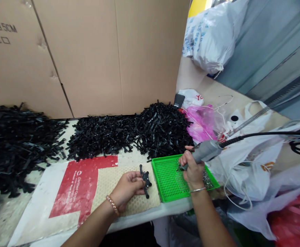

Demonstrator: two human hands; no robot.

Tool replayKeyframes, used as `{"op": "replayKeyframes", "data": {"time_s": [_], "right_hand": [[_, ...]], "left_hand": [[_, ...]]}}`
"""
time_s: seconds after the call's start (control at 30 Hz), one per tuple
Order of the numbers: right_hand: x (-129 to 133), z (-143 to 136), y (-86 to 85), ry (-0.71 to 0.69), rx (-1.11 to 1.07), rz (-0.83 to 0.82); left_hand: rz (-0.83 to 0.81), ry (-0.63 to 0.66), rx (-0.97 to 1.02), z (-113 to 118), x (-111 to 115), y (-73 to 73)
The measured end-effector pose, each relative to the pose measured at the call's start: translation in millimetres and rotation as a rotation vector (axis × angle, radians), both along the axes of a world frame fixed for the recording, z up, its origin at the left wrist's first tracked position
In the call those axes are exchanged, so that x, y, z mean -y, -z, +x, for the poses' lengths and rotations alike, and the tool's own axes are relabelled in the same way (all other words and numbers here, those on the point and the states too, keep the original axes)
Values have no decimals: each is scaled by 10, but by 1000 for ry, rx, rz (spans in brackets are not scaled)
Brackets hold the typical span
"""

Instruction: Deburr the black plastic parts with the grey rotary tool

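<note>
Between the thumb and fingers of my left hand [129, 188] is a small black plastic part [146, 179] with jointed arms, held just over a beige honeycomb-textured mat [106, 192]. My right hand [193, 171] is wrapped round a grey corded electric screwdriver [208, 151], its tip pointing down and left. The screwdriver's tip is over a green perforated tray [162, 195], where small metal screws [208, 181] lie, mostly toward the right side. My right hand partly hides the tray and the screws.
Heaps of black plastic parts [162, 128] line the back of the table before a large cardboard box [145, 58]. A red and white cardboard sheet [72, 185] lies under the mat. Plastic bags [242, 178] and the black cord [268, 133] crowd the right.
</note>
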State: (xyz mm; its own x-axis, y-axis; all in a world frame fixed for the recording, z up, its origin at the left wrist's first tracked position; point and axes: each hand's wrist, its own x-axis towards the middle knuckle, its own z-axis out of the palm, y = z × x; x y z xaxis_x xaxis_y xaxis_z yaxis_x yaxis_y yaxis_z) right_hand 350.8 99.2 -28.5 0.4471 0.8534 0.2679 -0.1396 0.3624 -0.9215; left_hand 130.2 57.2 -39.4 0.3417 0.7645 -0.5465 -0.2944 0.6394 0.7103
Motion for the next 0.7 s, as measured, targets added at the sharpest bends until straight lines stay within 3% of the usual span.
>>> {"op": "replayKeyframes", "data": {"time_s": [0.57, 0.7], "right_hand": [[-1, -16, 60, -14, 29, 16], [18, -12, -38, 17, -1, 21]], "left_hand": [[-15, 7, 11, -8, -10, -21], [-19, -3, 4, 1, -14, -5]]}}
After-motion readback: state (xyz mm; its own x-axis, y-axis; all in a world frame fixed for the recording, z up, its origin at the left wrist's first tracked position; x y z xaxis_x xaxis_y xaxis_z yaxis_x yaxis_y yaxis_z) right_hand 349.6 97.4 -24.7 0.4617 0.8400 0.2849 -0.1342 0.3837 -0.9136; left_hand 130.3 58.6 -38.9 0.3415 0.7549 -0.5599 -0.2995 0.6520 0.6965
